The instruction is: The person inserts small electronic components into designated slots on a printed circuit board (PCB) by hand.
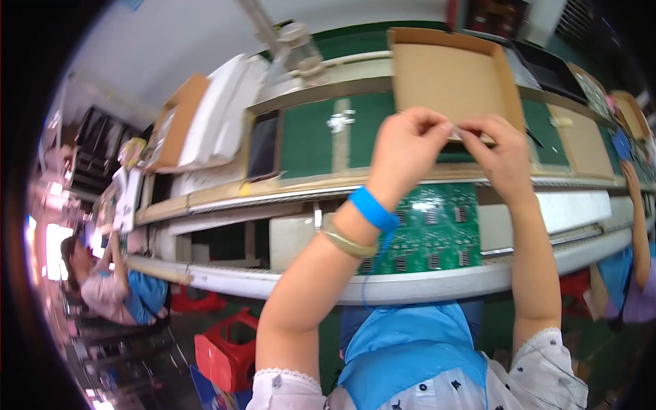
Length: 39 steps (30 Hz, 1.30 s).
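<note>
Both of my hands are raised in front of a shallow cardboard box (454, 75), fingertips nearly meeting. My left hand (408, 147) is closed in a pinch, a blue wrist strap and a pale bangle on its arm. Opposite it, my right hand (504, 154) pinches with thumb and forefinger. Between the fingertips is a small pale piece, too small and blurred to name. Below the hands, a green circuit board panel (437, 236) with several dark components lies at the bench's front rail, partly covered by my left forearm.
A dark flat tray (264, 145) and white foam sheets (222, 113) stand at the left. A clear container (301, 51) is at the back. A red stool (229, 348) stands below the bench. Other people sit left and right; one's arm (637, 219) reaches in at the far right.
</note>
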### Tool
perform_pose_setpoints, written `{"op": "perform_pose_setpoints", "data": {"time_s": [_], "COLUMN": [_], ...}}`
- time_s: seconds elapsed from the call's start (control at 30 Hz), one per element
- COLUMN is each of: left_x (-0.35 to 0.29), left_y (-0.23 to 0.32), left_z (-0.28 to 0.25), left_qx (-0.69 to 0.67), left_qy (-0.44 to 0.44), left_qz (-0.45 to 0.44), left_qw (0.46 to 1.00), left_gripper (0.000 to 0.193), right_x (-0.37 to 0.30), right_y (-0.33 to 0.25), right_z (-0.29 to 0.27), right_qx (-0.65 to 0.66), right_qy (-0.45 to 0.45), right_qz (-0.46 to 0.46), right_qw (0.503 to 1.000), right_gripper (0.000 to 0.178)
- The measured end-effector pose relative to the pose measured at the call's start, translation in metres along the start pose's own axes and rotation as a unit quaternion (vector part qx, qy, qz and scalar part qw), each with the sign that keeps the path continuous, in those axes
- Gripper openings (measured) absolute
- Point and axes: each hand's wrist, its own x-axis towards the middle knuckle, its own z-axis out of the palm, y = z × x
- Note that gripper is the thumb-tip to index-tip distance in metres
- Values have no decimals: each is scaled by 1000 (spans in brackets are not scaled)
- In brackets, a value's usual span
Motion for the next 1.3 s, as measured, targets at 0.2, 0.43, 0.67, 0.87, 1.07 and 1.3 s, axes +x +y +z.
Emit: {"op": "perform_pose_setpoints", "data": {"time_s": [0.2,0.43,0.67,0.87,1.07,1.3], "left_x": [-23,-49,-91,-130,-137,-140], "left_y": [3,2,9,3,-8,-11], "left_z": [-17,-39,-90,-131,-136,-133], "left_qx": [64,-96,-98,-112,-170,-172], "left_qy": [59,50,15,40,20,10], "left_qz": [94,39,-42,-90,-121,-124], "left_qw": [992,993,994,989,978,977], "left_gripper": [13,11,21,19,14,15], "right_x": [0,-5,-20,-33,-48,-57], "right_y": [-25,-27,-54,-87,-84,-83], "right_z": [21,39,44,59,61,60], "right_qx": [-14,173,290,389,457,470], "right_qy": [-21,-68,-122,-199,-212,-192], "right_qz": [-19,95,117,227,219,260], "right_qw": [999,978,942,870,836,821], "right_gripper": [9,8,7,18,19,17]}}
